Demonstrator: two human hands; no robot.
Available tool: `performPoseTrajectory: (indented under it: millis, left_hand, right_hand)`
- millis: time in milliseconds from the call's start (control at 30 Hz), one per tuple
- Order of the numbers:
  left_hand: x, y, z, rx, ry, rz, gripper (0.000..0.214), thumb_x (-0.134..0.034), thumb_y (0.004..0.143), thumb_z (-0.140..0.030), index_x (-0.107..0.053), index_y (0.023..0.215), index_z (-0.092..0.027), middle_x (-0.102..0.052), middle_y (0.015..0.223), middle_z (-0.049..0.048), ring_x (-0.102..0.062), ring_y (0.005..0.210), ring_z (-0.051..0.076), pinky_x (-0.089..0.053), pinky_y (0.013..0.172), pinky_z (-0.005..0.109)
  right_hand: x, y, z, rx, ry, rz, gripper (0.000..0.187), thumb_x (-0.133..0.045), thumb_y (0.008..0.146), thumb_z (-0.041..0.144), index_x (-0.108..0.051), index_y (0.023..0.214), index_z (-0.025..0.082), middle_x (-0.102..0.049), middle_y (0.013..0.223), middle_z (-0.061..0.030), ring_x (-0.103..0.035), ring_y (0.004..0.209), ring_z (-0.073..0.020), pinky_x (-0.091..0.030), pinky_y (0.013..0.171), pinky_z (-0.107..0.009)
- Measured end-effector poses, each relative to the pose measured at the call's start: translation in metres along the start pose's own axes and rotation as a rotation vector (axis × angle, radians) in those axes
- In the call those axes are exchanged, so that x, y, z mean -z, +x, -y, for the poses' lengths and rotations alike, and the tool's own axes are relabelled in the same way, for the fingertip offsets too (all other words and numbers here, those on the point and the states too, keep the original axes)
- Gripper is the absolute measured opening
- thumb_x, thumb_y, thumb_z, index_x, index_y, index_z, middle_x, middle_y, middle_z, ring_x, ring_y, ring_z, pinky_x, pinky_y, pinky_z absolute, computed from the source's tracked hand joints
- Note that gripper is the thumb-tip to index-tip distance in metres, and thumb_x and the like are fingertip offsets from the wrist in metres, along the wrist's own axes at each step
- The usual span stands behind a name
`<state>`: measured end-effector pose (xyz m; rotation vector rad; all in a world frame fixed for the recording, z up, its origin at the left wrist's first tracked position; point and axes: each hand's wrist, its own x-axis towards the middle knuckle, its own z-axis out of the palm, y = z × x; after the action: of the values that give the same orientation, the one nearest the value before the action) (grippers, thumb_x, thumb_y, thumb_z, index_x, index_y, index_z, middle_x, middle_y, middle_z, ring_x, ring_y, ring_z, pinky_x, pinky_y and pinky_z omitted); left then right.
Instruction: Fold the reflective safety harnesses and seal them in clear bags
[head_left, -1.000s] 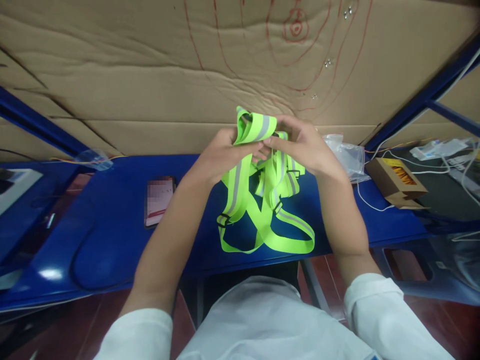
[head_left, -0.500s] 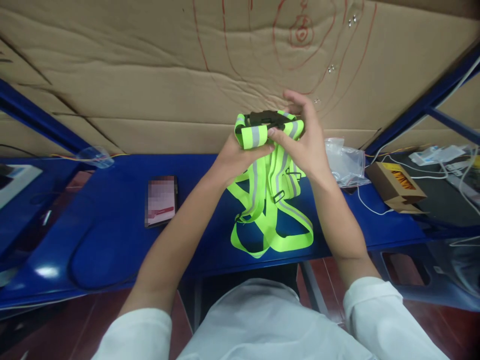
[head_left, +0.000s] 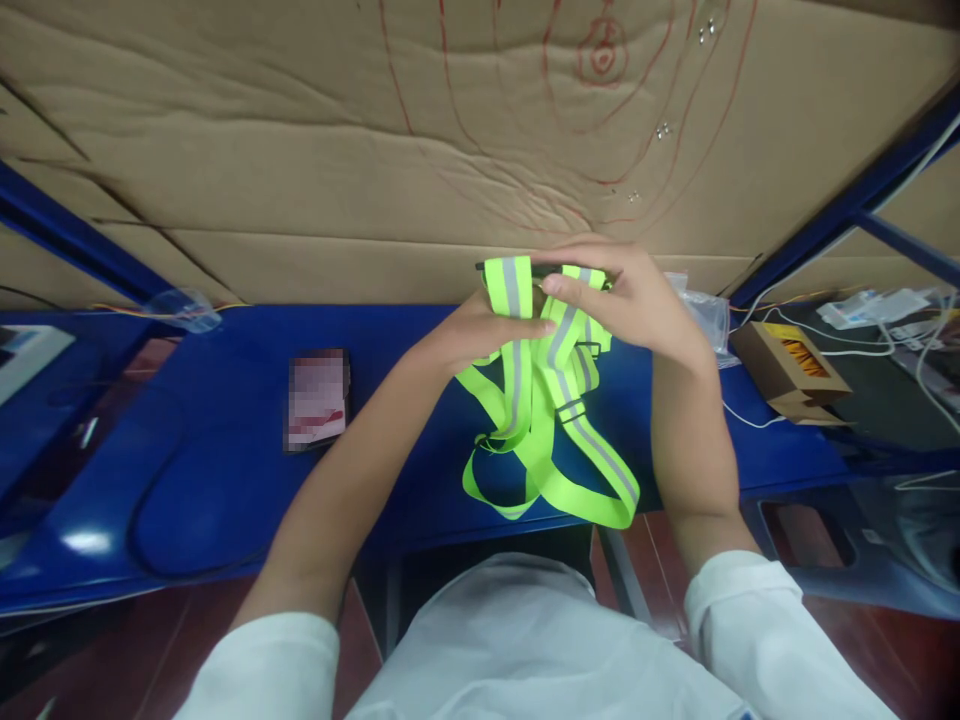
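A neon yellow-green reflective harness [head_left: 541, 435] with grey stripes and dark strap sliders hangs from my two hands, its lower loops lying over the blue table. My left hand [head_left: 484, 328] is closed around its upper straps on the left, thumb across the front. From the right, my right hand [head_left: 626, 290] grips the folded top, thumb in front and fingers reaching over behind it. A dark edge shows at the top between the hands; most of the buckle there is hidden.
A blue table [head_left: 217, 400] stretches below a cardboard panel [head_left: 300, 180] with red rings. On the left lie a phone-like device [head_left: 316, 400] and a clear plastic cup [head_left: 184, 310]. Toward the right are a plastic bag [head_left: 709, 315], an open brown box [head_left: 795, 370] and white cables.
My right hand has turned and its fingers have folded over the harness top, covering the black buckle. The upper straps now hang flatter, and the lower right loop has shifted right and down.
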<state>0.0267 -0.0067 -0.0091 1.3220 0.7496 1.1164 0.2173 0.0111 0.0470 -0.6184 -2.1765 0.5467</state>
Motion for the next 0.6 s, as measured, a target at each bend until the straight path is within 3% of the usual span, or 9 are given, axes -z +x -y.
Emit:
performPoseTrajectory:
  millis: [133, 300, 467, 600]
  left_hand:
    - [-0.002, -0.003, -0.003, 0.036, -0.060, 0.076, 0.049, -0.091, 0.069, -0.021, -0.073, 0.115, -0.016, -0.077, 0.116, 0.0095, -0.074, 0.110, 0.030, -0.059, 0.101, 0.047]
    - [-0.011, -0.002, 0.013, 0.134, -0.151, 0.235, 0.055, -0.097, 0.066, -0.027, -0.075, 0.115, -0.015, -0.079, 0.113, 0.0126, -0.076, 0.105, 0.032, -0.061, 0.098, 0.048]
    - [-0.011, -0.006, 0.012, 0.133, -0.044, 0.232, 0.057, -0.098, 0.065, -0.027, -0.074, 0.115, -0.015, -0.079, 0.114, 0.0109, -0.076, 0.104, 0.030, -0.062, 0.092, 0.043]
    - [-0.009, -0.011, -0.002, 0.085, 0.014, 0.413, 0.038, -0.087, 0.082, -0.029, -0.074, 0.114, -0.013, -0.080, 0.110, 0.0123, -0.076, 0.107, 0.029, -0.061, 0.095, 0.042]
  right_hand:
    - [0.007, -0.004, 0.002, -0.049, -0.164, -0.069, 0.038, -0.062, 0.100, 0.057, -0.080, 0.100, 0.023, -0.078, 0.100, -0.0043, -0.073, 0.100, -0.0253, -0.056, 0.098, -0.042]
    - [0.006, -0.001, -0.001, -0.121, -0.222, -0.163, 0.041, -0.064, 0.096, 0.062, -0.078, 0.095, 0.024, -0.077, 0.093, -0.0056, -0.071, 0.096, -0.0268, -0.056, 0.094, -0.041]
    - [0.011, -0.003, 0.000, -0.201, -0.041, -0.149, 0.048, -0.062, 0.096, 0.066, -0.077, 0.088, 0.020, -0.074, 0.085, -0.0040, -0.070, 0.088, -0.0225, -0.056, 0.082, -0.036]
    - [0.008, -0.002, -0.013, -0.331, 0.236, -0.058, 0.051, -0.067, 0.090, 0.071, -0.076, 0.093, 0.021, -0.072, 0.082, -0.0021, -0.069, 0.077, -0.0189, -0.055, 0.066, -0.031]
